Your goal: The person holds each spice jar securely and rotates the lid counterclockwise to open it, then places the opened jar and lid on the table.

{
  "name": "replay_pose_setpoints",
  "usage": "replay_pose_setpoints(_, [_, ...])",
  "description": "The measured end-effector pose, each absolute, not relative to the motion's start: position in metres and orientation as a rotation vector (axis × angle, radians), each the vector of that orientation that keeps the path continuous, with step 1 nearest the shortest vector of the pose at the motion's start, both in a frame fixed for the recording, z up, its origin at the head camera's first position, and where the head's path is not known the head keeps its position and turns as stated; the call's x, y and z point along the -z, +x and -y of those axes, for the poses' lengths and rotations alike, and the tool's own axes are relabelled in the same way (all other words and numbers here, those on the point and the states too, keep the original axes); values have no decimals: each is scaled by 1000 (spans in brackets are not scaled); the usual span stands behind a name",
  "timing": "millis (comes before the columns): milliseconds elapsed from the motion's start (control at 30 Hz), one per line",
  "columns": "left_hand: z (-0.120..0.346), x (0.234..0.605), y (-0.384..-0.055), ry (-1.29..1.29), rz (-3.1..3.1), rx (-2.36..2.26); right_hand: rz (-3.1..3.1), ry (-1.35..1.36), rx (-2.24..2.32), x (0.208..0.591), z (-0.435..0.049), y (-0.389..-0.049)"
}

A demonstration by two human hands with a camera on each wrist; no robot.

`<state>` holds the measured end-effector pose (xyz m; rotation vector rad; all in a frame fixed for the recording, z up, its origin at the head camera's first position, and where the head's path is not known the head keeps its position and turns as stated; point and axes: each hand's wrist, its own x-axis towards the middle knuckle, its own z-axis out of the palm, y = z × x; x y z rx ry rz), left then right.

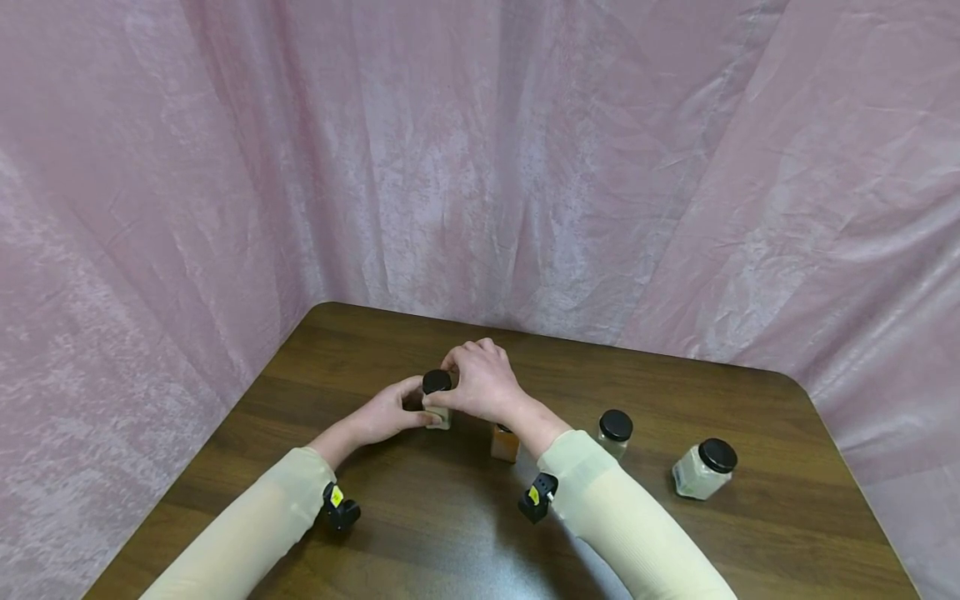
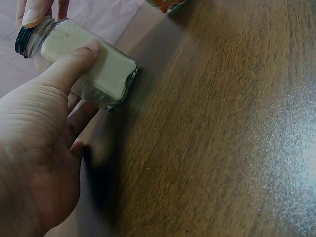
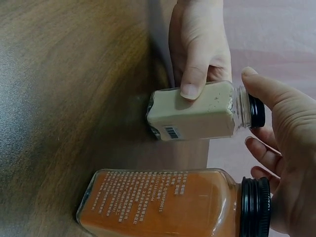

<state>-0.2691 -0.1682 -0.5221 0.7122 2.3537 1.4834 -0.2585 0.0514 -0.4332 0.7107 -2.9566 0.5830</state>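
Observation:
My left hand [image 1: 378,415] holds a small glass jar of pale cream powder [image 3: 195,114], its thumb across one side. The jar stands upright on the wooden table with a black lid [image 1: 437,381] on. From above, my right hand [image 1: 486,383] pinches that lid, thumb on one side and fingers on the other. Beside it, partly hidden under the right wrist in the head view, is a jar of orange powder [image 3: 158,202] with white print and a black screw lid [image 3: 255,207].
Right of the right forearm stands another black-lidded jar [image 1: 616,427], partly covered by the sleeve. Farther right is a jar of pale powder [image 1: 697,477] with a black lid. Pink curtains [image 1: 480,167] hang behind the wooden table [image 1: 420,517].

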Motion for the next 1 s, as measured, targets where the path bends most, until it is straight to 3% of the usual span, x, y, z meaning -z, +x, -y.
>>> replay_pose_setpoints(1000, [168, 521, -267, 707, -2381, -1427, 3000, 785, -614, 427, -52, -257])
